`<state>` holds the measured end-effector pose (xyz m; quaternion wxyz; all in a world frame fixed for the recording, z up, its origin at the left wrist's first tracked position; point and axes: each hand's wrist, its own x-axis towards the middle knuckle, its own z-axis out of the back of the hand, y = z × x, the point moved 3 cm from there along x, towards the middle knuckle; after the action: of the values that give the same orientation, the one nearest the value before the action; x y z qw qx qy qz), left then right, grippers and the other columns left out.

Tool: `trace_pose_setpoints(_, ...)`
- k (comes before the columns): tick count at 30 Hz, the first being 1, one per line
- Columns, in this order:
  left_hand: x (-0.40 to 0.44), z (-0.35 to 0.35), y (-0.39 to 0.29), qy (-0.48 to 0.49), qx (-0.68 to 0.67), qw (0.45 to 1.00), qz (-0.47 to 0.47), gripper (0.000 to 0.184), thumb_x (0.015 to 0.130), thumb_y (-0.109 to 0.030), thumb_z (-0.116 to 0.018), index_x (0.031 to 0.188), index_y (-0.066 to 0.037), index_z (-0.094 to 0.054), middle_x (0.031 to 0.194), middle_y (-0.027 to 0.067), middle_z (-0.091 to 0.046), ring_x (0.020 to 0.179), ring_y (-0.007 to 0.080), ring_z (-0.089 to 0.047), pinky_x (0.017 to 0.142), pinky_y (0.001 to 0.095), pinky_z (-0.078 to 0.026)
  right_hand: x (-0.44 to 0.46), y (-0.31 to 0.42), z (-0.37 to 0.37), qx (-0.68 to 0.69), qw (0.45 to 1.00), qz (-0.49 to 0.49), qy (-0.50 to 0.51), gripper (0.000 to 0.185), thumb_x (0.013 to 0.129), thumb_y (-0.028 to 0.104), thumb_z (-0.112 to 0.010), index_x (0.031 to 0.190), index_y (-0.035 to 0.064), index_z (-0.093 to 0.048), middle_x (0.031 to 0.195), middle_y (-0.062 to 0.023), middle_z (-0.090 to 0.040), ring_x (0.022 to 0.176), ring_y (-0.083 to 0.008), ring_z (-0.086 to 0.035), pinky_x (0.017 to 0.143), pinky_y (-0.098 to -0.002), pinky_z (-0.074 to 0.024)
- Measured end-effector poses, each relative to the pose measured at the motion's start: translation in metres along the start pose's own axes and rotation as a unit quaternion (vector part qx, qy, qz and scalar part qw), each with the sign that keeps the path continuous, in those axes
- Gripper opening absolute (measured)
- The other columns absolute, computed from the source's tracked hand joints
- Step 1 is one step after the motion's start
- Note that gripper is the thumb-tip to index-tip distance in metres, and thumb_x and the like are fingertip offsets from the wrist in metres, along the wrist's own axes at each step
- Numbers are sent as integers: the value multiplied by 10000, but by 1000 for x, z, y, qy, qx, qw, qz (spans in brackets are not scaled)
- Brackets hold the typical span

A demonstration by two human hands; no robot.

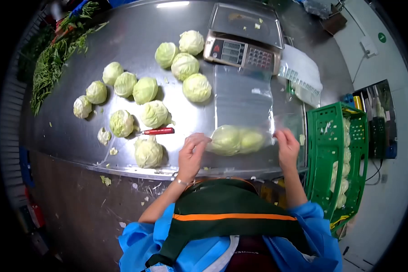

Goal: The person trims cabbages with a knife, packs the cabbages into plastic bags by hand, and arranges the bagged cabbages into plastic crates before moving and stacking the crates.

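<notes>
Fingers (pixel 201 138) of the left hand (pixel 190 155) pinch one end of a clear bag (pixel 235 132); those of the right hand (pixel 287 148) press together at the other end, seemingly on film too (so transparent I can't swear to how much). Two cabbages (pixel 225 141) lie inside, side by side, on the counter (pixel 106 43) near its front edge. Beyond them, a flat piece of clear plastic (pixel 242 102) reaches toward the scale (pixel 241 53). Risk, as I judge it: thin film splitting at the pinch points if both hands pull hard against that weight; a cabbage rolling out, should one end slip. Red-handled knife (pixel 159 131) lies among loose cabbages (pixel 154 114), left of the left hand; a careless forearm could knock it.
</notes>
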<state>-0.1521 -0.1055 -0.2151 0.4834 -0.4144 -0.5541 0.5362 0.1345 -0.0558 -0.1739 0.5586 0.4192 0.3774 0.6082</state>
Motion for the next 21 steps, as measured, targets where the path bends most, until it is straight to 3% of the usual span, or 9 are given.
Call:
trace_pose_setpoints(4,27,0,-99,-4,2,973,-230,89,864,-3,-525,849,-13,-611,863,59,-615,892,215,-561,801,315,-441,-11,26,18,228,958,0,-173,119,881,23,-499,888,-35,-602,844,-93,-607,804,-134,-553,730,-259,-432)
trace_pose_setpoints(5,48,-2,-107,-13,0,993,-116,99,881,-14,-507,859,-4,-604,855,59,-611,858,191,-560,784,301,-443,-12,34,15,304,925,-9,-228,113,871,17,-511,865,-21,-617,817,-78,-608,776,-120,-541,689,-246,-429)
trace_pose_setpoints(6,60,-6,-116,-25,-2,1000,0,114,897,-25,-490,868,6,-596,846,59,-606,825,167,-559,766,287,-445,-18,41,18,208,956,36,-202,111,880,21,-501,884,-20,-605,829,-83,-610,774,-123,-546,685,-247,-435)
trace_pose_setpoints(8,53,-8,-139,-60,-18,992,-110,207,957,-93,-425,858,35,-554,815,75,-584,775,125,-541,720,243,-439,-7,57,21,11,977,149,-151,111,900,27,-483,922,-19,-581,852,-93,-613,771,-130,-555,678,-249,-449)
trace_pose_setpoints(9,52,-4,-140,-81,-79,981,-156,245,969,-144,-413,845,22,-543,816,65,-582,766,123,-540,701,243,-435,-12,68,17,164,944,242,-155,105,927,55,-462,943,-22,-533,847,-117,-615,773,-146,-582,686,-267,-472)
trace_pose_setpoints(12,62,0,-132,-84,-15,990,-110,312,988,-231,-391,815,0,-509,799,69,-587,730,138,-572,650,258,-469,4,46,2,213,954,78,-195,111,942,54,-422,940,-24,-501,809,-129,-612,738,-163,-603,690,-276,-483)
trace_pose_setpoints(14,62,-2,-128,-106,82,976,-174,329,991,-243,-383,790,-9,-497,744,49,-557,658,117,-557,595,250,-463,20,62,-2,211,952,120,-188,111,958,75,-396,961,-11,-466,779,-128,-608,692,-151,-605,679,-264,-479)
trace_pose_setpoints(15,64,0,-122,-155,0,970,-187,334,990,-241,-387,758,-17,-478,662,17,-494,568,81,-517,494,226,-423,15,59,-7,194,949,146,-200,112,961,83,-393,957,-7,-461,783,-127,-609,673,-149,-603,670,-261,-475)
trace_pose_setpoints(21,93,14,-39,-188,-4,982,-10,346,963,-224,-467,693,-10,-495,586,36,-490,512,94,-474,504,264,-387,33,28,-52,119,966,48,-223,173,971,171,-414,880,28,-455,607,-7,-429,461,-55,-428,425,-206,-377)
